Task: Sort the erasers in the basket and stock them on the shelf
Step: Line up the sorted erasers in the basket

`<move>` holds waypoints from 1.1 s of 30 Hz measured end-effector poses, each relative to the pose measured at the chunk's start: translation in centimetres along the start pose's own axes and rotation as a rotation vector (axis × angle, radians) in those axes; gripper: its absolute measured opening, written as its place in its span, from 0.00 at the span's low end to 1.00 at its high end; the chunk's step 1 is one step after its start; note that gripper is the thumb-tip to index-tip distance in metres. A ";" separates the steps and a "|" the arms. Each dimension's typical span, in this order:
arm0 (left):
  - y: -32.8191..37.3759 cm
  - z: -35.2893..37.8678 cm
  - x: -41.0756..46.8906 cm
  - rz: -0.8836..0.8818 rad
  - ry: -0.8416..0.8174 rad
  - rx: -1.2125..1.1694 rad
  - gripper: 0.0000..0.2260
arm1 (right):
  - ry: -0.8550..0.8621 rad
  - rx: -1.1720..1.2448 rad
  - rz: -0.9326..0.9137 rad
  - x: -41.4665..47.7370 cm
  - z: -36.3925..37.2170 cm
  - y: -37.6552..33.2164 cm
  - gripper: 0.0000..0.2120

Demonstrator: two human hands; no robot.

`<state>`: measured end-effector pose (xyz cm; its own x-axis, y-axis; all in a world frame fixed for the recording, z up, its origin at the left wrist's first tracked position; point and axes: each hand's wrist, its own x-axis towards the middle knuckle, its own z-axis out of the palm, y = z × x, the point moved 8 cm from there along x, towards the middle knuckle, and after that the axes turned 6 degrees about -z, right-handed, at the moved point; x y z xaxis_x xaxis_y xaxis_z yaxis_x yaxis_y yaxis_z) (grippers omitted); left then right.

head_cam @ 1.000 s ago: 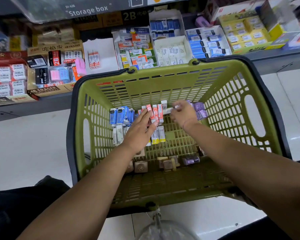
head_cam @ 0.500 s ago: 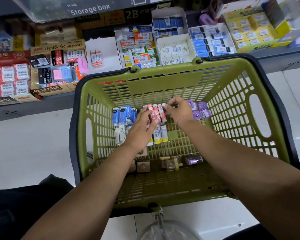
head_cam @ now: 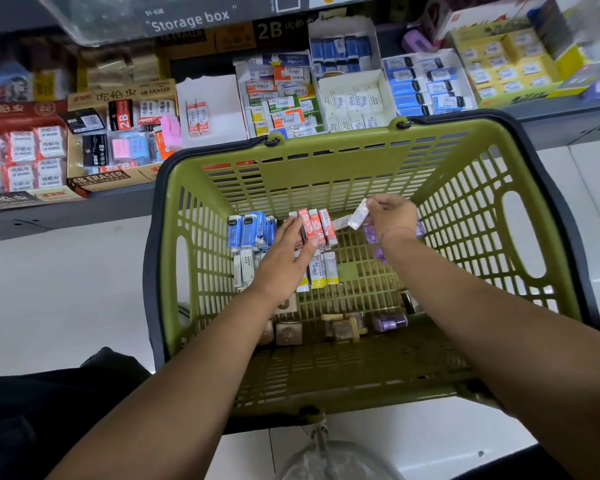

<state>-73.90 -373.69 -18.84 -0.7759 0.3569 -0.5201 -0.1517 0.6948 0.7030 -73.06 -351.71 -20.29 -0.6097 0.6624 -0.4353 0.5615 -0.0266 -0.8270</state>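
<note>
A green basket (head_cam: 326,157) sits on the floor before a low shelf (head_cam: 84,206). On its bottom lie blue erasers (head_cam: 248,230), red-and-white erasers (head_cam: 321,225), yellow-tipped white erasers (head_cam: 323,271) and purple erasers (head_cam: 371,233). My left hand (head_cam: 284,261) lies flat over the erasers, fingers pressed against the red-and-white row. My right hand (head_cam: 390,213) is raised a little above the purple erasers and pinches a small white eraser (head_cam: 358,213) between its fingertips.
The shelf carries open cartons of erasers: a nearly bare white carton (head_cam: 212,109) with two red-and-white erasers, a 4B eraser box (head_cam: 118,140), blue erasers (head_cam: 426,84) and yellow packs (head_cam: 506,67). Brown blocks and a purple item (head_cam: 390,322) lie at the basket's near end.
My right hand has lifted from the basket bottom with a white eraser pinched in its fingers. My left hand has stayed against the red-and-white erasers.
</note>
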 end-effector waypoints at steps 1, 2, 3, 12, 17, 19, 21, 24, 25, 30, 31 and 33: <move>0.1 -0.2 -0.1 -0.001 0.022 -0.013 0.26 | 0.000 -0.020 -0.011 0.0 -0.4 -0.5 0.06; 0.2 -0.6 -0.2 -0.003 0.061 -0.036 0.26 | -0.022 -0.023 -0.018 -0.2 -0.4 -1.1 0.05; 0.3 -1.3 -0.4 -0.013 0.110 -0.072 0.24 | -0.068 -0.011 -0.023 -0.6 -0.1 -1.8 0.05; 2.3 -5.2 -0.4 -0.152 0.130 -0.477 0.09 | -0.718 0.138 -0.085 -6.9 7.3 -6.7 0.02; -2.8 -7.7 -2.4 -0.338 0.340 -0.547 0.10 | -0.499 -0.231 -0.147 -2.1 4.1 -3.5 0.12; -4.5 -7.8 -3.3 -0.417 0.397 -0.543 0.17 | -0.527 -0.412 -0.129 -1.1 4.1 -0.9 0.16; -5.1 -7.4 -3.8 -0.445 0.423 -0.544 0.19 | -0.598 -0.617 -0.163 -0.7 4.7 0.8 0.20; -5.4 -6.6 -4.2 -0.474 0.434 -0.590 0.19 | -0.628 -0.994 -0.434 -0.1 5.6 1.0 0.27; -5.6 -6.4 -4.3 -0.485 0.436 -0.592 0.18 | -0.625 -1.062 -0.490 -0.1 5.8 0.9 0.29; -6.6 -5.4 -4.7 -0.516 0.439 -0.492 0.14 | -0.532 -1.213 -0.491 0.0 5.6 1.2 0.20; -6.8 -5.2 -4.7 -0.522 0.438 -0.474 0.14 | -0.502 -1.221 -0.481 -0.2 5.5 1.1 0.16; -6.9 -4.9 -4.8 -0.541 0.449 -0.463 0.15 | -0.454 -1.221 -0.474 -0.5 5.6 0.9 0.11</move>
<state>-72.14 -383.27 -18.80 -0.6794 -0.3018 -0.6689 -0.7323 0.3377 0.5914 -75.33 -356.22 -22.83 -0.8725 0.1187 -0.4740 0.2367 0.9513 -0.1974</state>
